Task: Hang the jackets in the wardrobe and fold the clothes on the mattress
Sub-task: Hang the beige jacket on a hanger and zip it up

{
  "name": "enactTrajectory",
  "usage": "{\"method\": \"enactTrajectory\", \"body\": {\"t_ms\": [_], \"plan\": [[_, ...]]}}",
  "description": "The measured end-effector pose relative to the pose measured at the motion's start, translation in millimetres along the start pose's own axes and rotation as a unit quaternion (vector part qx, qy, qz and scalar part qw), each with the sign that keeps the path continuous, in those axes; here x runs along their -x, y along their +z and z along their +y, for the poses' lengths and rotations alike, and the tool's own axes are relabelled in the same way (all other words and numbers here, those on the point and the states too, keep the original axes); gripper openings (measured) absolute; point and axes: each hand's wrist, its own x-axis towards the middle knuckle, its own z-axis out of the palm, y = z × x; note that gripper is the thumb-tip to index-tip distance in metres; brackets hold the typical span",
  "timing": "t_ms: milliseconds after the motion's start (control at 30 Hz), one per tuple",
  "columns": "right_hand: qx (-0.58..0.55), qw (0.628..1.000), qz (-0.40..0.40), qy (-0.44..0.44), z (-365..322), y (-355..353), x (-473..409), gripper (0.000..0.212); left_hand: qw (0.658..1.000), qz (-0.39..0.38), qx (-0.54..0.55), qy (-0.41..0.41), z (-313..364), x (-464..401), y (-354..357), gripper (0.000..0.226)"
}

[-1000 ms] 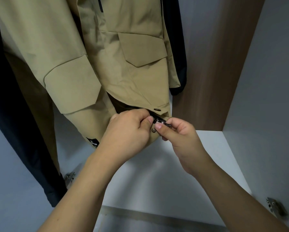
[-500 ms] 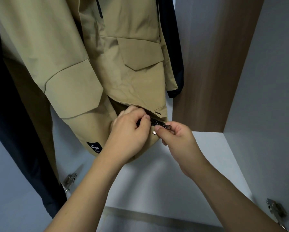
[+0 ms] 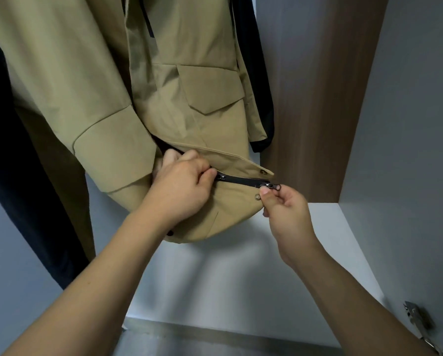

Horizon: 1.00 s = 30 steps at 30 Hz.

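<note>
A tan jacket point(image 3: 189, 73) hangs inside the wardrobe point(image 3: 325, 98), and its bottom edge is pulled forward and lifted up. A black zipper point(image 3: 241, 180) runs along that bottom edge, between the two hands.

The left hand point(image 3: 181, 191) holds the jacket's front edge. Its grip is clamped on the cloth, with the thumb and fingers pinched together at the left end of the zipper.

The right hand point(image 3: 284, 209) holds the little metal zipper pull point(image 3: 270, 185). Its grip is clamped on the pull, pinched between the thumb and the first finger. The pull sits at the right end of the black strip, at the corner of the jacket.

Two round metal snaps show near that corner. One snap point(image 3: 262, 171) is just above the zipper and the other snap point(image 3: 257, 197) is just below it, right beside the right thumb.

A pocket flap point(image 3: 210, 91) sits higher up on the jacket front. A tan sleeve point(image 3: 86, 111) hangs down on the left, with its wide cuff touching the left hand.

A dark coat point(image 3: 7, 163) hangs just left of the tan jacket. Another dark coat point(image 3: 261, 86) hangs behind it on the right.

A brown wood panel stands at the back right. The white wardrobe floor point(image 3: 241, 278) lies below the hands. A metal hinge point(image 3: 418, 319) sits at the bottom right.
</note>
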Motion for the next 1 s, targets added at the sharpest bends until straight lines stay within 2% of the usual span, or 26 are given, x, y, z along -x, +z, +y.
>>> {"method": "enactTrajectory", "body": {"t_ms": [67, 167, 267, 333, 433, 500, 533, 567, 633, 667, 767, 900, 1000], "plan": [[-0.059, 0.997, -0.032, 0.027, -1.1, 2.9, -1.6, 0.017, 0.997, -0.010, -0.069, 0.043, 8.6, -8.7, -5.8, 0.028], [-0.126, 0.986, -0.083, 0.069, -0.1, 10.1, -2.5, 0.013, 0.986, -0.040, -0.117, 0.112, 21.8, -15.5, -5.9, 0.027], [-0.159, 0.979, -0.038, 0.119, 11.0, 9.3, -7.5, 0.006, 0.980, -0.035, -0.166, 0.104, 15.9, -25.7, -11.8, 0.027], [-0.143, 0.975, -0.019, 0.169, 19.8, 3.7, -10.7, 0.007, 0.974, 0.002, -0.219, 0.058, 5.4, -35.2, -21.0, 0.031], [-0.039, 0.976, -0.064, 0.204, 25.4, 4.3, -7.6, 0.018, 0.961, 0.011, -0.270, 0.056, 6.0, -39.5, -21.3, 0.033], [0.121, 0.984, -0.037, 0.127, 25.2, 10.0, -2.7, 0.047, 0.966, -0.029, -0.244, 0.082, 15.4, -39.9, -17.4, 0.035], [0.216, 0.975, 0.012, 0.054, 22.4, 12.9, 1.1, 0.064, 0.967, -0.045, -0.232, 0.094, 18.9, -41.4, -18.2, 0.034], [0.282, 0.955, 0.079, -0.040, 16.1, 15.8, 5.7, 0.072, 0.967, -0.055, -0.225, 0.104, 21.0, -44.5, -21.2, 0.034], [0.337, 0.906, 0.160, -0.202, 2.5, 23.8, 9.9, 0.064, 0.968, -0.080, -0.208, 0.114, 23.1, -53.7, -30.4, 0.033], [0.354, 0.892, 0.150, -0.238, -2.8, 28.2, 8.0, 0.056, 0.968, -0.100, -0.199, 0.115, 24.4, -58.0, -35.3, 0.032], [0.431, 0.876, 0.053, -0.210, -13.9, 38.3, -11.3, 0.044, 0.959, -0.140, -0.206, 0.137, 29.3, -69.1, -45.4, 0.030], [0.549, 0.799, 0.031, -0.243, -27.0, 40.4, -37.1, 0.030, 0.946, -0.159, -0.233, 0.159, 37.5, -79.5, -53.2, 0.028], [0.544, 0.810, 0.031, -0.216, -29.6, 33.2, -39.4, 0.023, 0.929, -0.101, -0.320, 0.154, 31.9, -85.3, -72.0, 0.028]]}}
